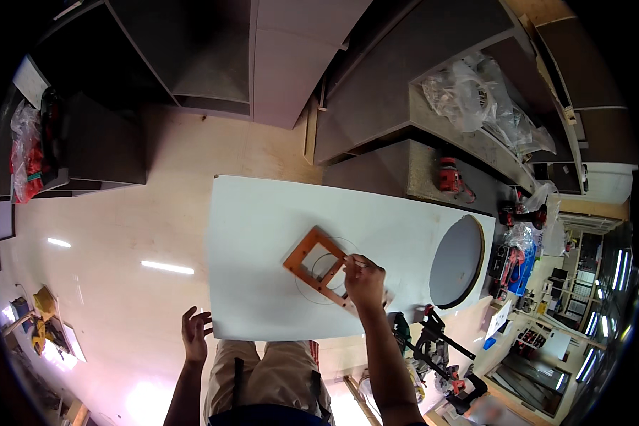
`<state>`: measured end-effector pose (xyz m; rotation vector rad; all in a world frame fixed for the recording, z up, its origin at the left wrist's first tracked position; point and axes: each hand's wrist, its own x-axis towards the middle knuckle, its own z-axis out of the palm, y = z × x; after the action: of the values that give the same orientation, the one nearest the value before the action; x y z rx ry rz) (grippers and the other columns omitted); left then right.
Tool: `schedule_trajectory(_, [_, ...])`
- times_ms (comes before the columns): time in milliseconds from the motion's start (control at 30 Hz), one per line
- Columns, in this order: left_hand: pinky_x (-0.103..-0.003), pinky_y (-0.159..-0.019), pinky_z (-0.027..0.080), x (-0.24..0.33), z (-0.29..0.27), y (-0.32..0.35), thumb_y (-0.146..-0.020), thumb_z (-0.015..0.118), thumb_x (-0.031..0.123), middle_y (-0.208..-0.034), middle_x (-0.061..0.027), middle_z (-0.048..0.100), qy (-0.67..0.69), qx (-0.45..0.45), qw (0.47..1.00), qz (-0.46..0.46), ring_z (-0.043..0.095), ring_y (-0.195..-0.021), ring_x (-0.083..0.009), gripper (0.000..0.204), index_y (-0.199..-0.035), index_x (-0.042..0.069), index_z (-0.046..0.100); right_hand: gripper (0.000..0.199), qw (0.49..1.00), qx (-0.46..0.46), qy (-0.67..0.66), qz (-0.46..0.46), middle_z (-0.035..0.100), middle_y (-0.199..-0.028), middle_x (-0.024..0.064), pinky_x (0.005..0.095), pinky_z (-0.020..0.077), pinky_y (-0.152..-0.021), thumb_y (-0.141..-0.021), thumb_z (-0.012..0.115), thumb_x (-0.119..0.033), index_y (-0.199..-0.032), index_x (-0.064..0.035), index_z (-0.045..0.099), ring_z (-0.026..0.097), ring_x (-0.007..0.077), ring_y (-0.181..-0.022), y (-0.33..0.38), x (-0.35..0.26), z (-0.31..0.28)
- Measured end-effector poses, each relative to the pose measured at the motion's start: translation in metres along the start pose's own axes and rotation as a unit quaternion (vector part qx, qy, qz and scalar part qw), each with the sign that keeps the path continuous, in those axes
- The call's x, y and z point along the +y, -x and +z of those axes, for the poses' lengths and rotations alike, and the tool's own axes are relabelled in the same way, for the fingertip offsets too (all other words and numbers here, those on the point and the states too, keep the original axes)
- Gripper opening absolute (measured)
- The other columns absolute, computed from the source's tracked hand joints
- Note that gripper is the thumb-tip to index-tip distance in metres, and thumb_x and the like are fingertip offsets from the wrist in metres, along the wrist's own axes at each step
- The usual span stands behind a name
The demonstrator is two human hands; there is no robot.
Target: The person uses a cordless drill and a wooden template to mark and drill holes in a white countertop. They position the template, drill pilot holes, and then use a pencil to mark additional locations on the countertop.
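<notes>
A white board (255, 248) lies in front of me, with a large round opening (454, 263) toward its right end. Thin circles are drawn near its middle. Over them sits an orange-brown rectangular frame (302, 250) with a crossbar and small holes, tilted on the board. My right hand (366, 284) pinches the frame's right side, its fingers closed; the hand covers part of the frame. Off the board's near left corner, my left hand (195, 334) hovers with fingers apart and holds nothing.
Dark grey cabinets (376, 92) stand beyond the board. A red power tool (451, 177) rests on a ledge, and a drill (522, 213) lies farther right. Black clamps (440, 337) are beside my right forearm. Clear plastic wrap (476, 92) fills a shelf.
</notes>
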<state>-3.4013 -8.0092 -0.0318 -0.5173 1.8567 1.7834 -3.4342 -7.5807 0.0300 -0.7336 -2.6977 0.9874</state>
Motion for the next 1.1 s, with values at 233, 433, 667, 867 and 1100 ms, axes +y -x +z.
schedule_trajectory(233, [-0.037,-0.076,0.058,-0.008,-0.006,0.000,-0.102,0.054,0.035,-0.116,-0.0174,0.064,0.034,0.005,0.999,0.012,0.066,-0.100,-0.0251,0.051,-0.142,0.007,0.037,0.013,0.999,-0.014,-0.008,0.032,0.071,-0.073,0.0123,0.0297,0.0598,-0.061,-0.092,0.061,-0.008,-0.086,0.0010,0.068,0.075,0.0246,-0.072,0.032,0.002,-0.031])
schedule_trajectory(433, [-0.039,-0.077,0.058,-0.001,-0.007,0.000,-0.101,0.055,0.039,-0.119,-0.0186,0.061,0.011,-0.008,1.000,-0.006,0.066,-0.102,-0.0272,0.057,-0.142,0.006,0.034,0.016,0.931,-0.003,-0.284,0.230,0.074,-0.087,0.0168,0.0312,0.0609,-0.066,-0.096,0.058,-0.006,-0.093,0.0074,0.065,0.073,0.0226,-0.074,0.080,0.013,-0.035])
schedule_trajectory(667, [-0.037,-0.080,0.057,0.006,0.003,-0.010,-0.100,0.058,0.040,-0.116,-0.0152,0.064,-0.031,-0.015,0.999,0.022,0.064,-0.102,-0.0223,0.058,-0.140,0.003,0.038,0.024,0.638,0.030,-0.679,0.363,0.069,-0.081,0.0129,0.0387,0.0545,-0.068,-0.100,0.052,-0.023,-0.097,-0.0018,0.063,0.067,0.0260,-0.072,0.101,0.030,-0.034])
schedule_trajectory(867, [-0.032,-0.085,0.051,-0.006,-0.002,-0.026,-0.100,0.059,0.036,-0.112,-0.0110,0.063,-0.095,-0.051,0.992,0.058,0.060,-0.102,-0.0178,0.057,-0.138,-0.002,0.040,0.022,0.566,0.030,-0.729,0.383,0.066,-0.076,0.0084,0.0378,0.0515,-0.067,-0.099,0.051,-0.025,-0.098,-0.0052,0.062,0.064,0.0244,-0.071,0.105,0.036,-0.036])
schedule_trajectory(1100, [-0.035,-0.091,0.046,-0.004,0.017,-0.028,-0.100,0.053,0.018,-0.115,-0.0109,0.058,-0.153,-0.070,0.982,0.090,0.055,-0.103,-0.0186,0.042,-0.135,-0.003,0.042,0.021,0.596,0.050,-0.713,0.366,0.066,-0.076,0.0054,0.0335,0.0503,-0.063,-0.101,0.054,-0.024,-0.093,-0.0064,0.062,0.062,0.0198,-0.068,0.109,0.036,-0.043])
